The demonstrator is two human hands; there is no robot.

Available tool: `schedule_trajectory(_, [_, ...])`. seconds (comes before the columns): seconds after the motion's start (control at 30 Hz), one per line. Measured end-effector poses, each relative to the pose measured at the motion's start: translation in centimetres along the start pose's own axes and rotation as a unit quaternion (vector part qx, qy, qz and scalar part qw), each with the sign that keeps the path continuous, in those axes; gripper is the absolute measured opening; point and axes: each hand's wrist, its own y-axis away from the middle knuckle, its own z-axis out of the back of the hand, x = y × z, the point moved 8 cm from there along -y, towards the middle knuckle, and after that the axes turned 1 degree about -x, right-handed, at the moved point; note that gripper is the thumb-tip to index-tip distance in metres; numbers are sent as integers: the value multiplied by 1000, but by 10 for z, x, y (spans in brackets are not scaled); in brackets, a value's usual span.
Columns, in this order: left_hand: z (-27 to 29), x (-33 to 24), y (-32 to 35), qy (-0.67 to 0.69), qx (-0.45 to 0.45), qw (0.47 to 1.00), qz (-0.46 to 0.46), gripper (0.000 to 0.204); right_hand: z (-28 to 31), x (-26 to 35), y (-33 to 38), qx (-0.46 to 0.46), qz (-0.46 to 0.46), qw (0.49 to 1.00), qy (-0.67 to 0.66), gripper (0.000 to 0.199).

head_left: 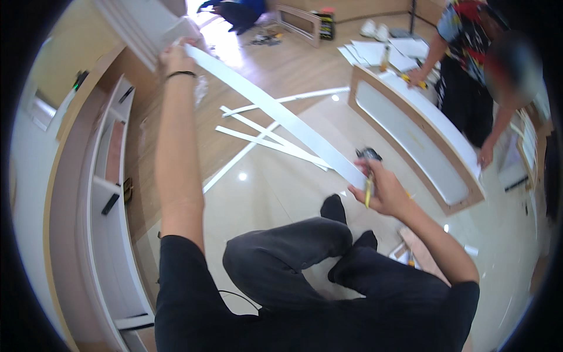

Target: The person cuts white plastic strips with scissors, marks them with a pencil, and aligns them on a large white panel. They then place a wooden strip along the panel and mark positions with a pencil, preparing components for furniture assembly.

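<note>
Here, two bare hands span one long, flat white strip (275, 111), raised above the floor and slanting from upper left to lower right. The left hand (176, 58) is closed on its far end; the left arm reaches nearly straight forward. The right hand (381, 188), its elbow bent and forearm angled inward, is curled around one slim yellow hand tool (368, 192) at the strip's near end, thumb and fingers beside the edge; the exact finger contact is blurred. One small dark rounded object (368, 154) shows just beyond that hand; its kind cannot be told.

Beneath the raised strip, four narrow white strips (246, 136) lie loosely crossed on the glossy pale tiled floor (264, 199). Nearer the body are two bent legs in dark trousers (281, 246) and two dark-socked feet (333, 208).

To the right, one tan-edged panel with a long white recess (410, 138) stands on its side; a co-worker (466, 88) leans over it, two hands at its white upper face, one with a yellow tool (417, 83). To the left runs one long white open cabinet (108, 176). Farther off are one tan rectangular frame (299, 24) and two white shoes (375, 29).
</note>
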Motion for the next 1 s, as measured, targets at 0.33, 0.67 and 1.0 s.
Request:
schedule_trajectory(0.33, [38, -32, 65, 75, -113, 989, -54, 42, -8, 1, -1, -32, 6, 996, 79, 44])
schedule_trajectory(0.67, [76, -15, 45, 340, -93, 926, 133, 12, -15, -23, 3, 0, -175, 968, -181, 27])
schedule_trajectory(1.0, [89, -25, 43, 220, -73, 973, 19, 17, -32, -3, 2, 68, -234, 904, -352, 28])
